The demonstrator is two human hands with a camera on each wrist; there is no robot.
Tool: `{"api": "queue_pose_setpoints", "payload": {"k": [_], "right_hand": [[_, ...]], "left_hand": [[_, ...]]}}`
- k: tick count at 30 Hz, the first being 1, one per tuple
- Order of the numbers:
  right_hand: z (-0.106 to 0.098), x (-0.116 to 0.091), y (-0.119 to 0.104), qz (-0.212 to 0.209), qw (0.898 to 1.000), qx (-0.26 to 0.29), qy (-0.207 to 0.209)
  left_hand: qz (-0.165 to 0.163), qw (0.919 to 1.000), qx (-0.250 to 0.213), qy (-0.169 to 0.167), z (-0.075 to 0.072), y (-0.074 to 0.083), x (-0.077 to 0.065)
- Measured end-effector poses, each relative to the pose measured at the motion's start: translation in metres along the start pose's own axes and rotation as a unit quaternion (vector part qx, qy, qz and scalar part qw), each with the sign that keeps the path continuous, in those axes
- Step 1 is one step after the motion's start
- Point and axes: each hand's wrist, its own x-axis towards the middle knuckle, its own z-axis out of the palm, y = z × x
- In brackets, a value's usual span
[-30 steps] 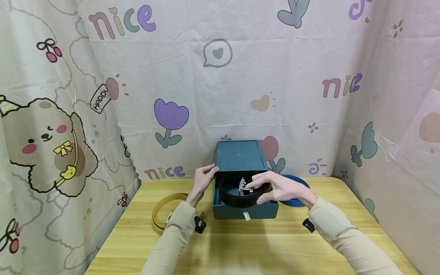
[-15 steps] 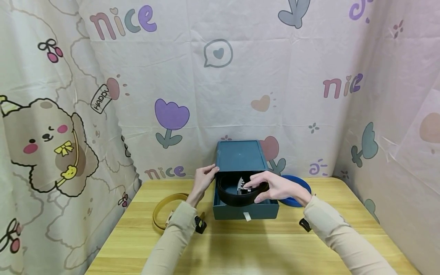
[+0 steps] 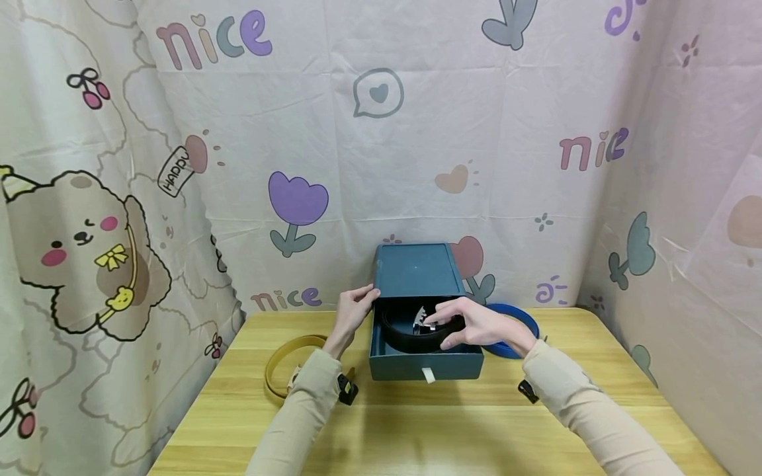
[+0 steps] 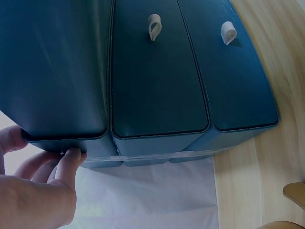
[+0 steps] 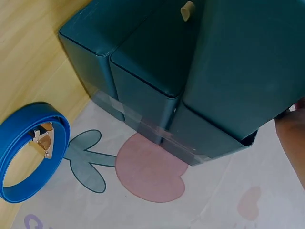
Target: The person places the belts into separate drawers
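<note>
A dark teal drawer cabinet (image 3: 417, 270) stands at the back of the table, its top drawer (image 3: 397, 367) pulled out. Inside the drawer, a coiled black belt (image 3: 407, 342) with a silver buckle (image 3: 419, 324) is held by my right hand (image 3: 479, 322). The thumb is at the coil's front, the other fingers by the buckle. My left hand (image 3: 350, 316) holds the cabinet's upper left edge. In the left wrist view its bent fingers (image 4: 70, 164) grip the cabinet's edge; two lower drawers with pull loops show. The right wrist view hides most of the right hand.
A yellow belt (image 3: 278, 357) lies coiled on the wooden table (image 3: 417, 430) at the left, partly behind the left forearm. To the right of the cabinet is a coiled blue belt (image 5: 29, 114) with a gold-coloured buckle. A patterned curtain (image 3: 381, 152) hangs behind.
My right hand has shifted slightly left, and the black belt coil has sunk lower into the drawer. The left hand stays on the cabinet edge.
</note>
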Motion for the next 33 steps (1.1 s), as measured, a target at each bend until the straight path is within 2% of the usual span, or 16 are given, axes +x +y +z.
{"api": "queue_pose_setpoints", "payload": {"k": [7,17,33], "right_hand": [[0.002,0.004,0.006,-0.011,1.0,-0.014,0.0],[0.002,0.009,0.009,0.006,1.0,-0.008,-0.019],[0.005,0.019,0.006,0.042,0.993,-0.088,-0.065]], "left_hand": [[0.001,1.0,0.005,-0.004,0.0,0.003,-0.002],[0.0,1.0,0.004,-0.004,0.0,0.003,-0.002],[0.002,1.0,0.007,-0.006,0.0,0.002,-0.002]]}}
